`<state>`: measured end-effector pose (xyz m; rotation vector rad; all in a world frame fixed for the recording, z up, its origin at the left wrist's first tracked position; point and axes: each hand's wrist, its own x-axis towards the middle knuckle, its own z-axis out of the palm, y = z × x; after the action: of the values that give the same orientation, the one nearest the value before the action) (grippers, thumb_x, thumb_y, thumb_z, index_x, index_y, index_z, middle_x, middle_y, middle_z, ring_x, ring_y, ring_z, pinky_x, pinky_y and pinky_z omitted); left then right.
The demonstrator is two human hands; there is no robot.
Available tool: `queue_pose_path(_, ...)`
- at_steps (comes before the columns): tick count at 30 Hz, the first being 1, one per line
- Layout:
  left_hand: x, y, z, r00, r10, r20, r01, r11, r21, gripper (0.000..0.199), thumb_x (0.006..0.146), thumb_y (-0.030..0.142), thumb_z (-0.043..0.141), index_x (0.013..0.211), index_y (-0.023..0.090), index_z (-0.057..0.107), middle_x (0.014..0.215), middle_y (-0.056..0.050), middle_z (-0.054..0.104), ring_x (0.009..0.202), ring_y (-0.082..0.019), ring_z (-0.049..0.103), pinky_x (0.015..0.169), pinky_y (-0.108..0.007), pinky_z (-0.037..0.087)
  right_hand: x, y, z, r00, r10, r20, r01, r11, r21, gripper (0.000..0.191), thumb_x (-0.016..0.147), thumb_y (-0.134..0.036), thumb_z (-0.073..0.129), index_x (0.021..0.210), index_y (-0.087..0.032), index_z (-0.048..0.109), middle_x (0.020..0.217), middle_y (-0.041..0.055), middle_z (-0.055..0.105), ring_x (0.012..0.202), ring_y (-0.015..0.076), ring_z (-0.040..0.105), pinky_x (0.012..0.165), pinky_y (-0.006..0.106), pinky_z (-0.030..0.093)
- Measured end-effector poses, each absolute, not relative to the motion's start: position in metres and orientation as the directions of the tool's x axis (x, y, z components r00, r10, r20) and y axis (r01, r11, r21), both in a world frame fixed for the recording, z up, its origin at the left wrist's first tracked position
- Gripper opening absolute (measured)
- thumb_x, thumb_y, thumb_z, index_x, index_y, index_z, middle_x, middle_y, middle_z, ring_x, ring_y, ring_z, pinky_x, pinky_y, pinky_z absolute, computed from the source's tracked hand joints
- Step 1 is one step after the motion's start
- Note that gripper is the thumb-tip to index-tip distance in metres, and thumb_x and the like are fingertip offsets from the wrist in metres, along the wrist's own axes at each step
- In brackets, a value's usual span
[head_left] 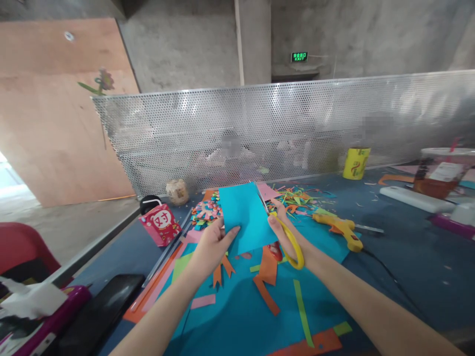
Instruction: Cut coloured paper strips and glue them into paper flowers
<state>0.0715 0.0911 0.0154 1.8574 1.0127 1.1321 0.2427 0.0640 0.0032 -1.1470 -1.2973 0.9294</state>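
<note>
Between my hands a blue paper sheet [245, 215] is held up off the table. My left hand [215, 244] pinches its lower left edge, thumb on the front. My right hand [284, 227] is closed round yellow-handled scissors [296, 247], whose blades lie along the sheet's right edge. Beneath are larger blue sheets [237, 316] with orange strips [267, 267], a green strip [303, 311] and a pink piece [203, 301]. Colourful paper scraps [297, 198] are heaped behind my right hand, and a frilly paper bundle [206, 212] sits behind my left.
On the right are a yellow glue gun [341, 228], a drink cup [440, 173], a white bar [411, 199] and a yellow roll [356, 163]. On the left stand a red box [161, 225] and a black phone [106, 306]. A perforated metal screen [282, 123] spans the back.
</note>
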Motion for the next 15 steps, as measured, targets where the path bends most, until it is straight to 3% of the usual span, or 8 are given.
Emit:
queue_pose_path(5, 0.0718, 0.0911, 0.0147, 0.265, 0.905, 0.334, 0.3, -0.406, 0.863, 0.023, 0.067, 0.038, 0.054, 0.073, 0.016, 0.053, 0.053, 0.001, 0.056, 0.056, -0.015, 0.055, 0.052, -0.025, 0.044, 0.2418, 0.0599, 0.0075, 0.039, 0.976, 0.217, 0.096, 0.212, -0.973, 0.069, 0.074, -0.054, 0.041, 0.126, -0.028, 0.004, 0.052, -0.0108, 0.032, 0.026, 0.0036, 0.034, 0.025, 0.014, 0.029)
queue_pose_path(15, 0.0733, 0.0893, 0.0156, 0.349, 0.883, 0.313, 0.153, -0.383, 0.911, 0.028, 0.066, 0.041, 0.054, 0.08, 0.016, 0.056, 0.07, -0.004, 0.063, 0.068, -0.019, 0.058, 0.06, -0.029, 0.046, 0.2465, 0.0629, 0.0099, 0.063, 0.965, 0.256, 0.058, 0.253, -0.966, 0.063, 0.074, -0.058, 0.036, 0.124, -0.025, 0.014, 0.046, -0.0089, 0.037, 0.026, 0.0066, 0.032, 0.023, 0.017, 0.028)
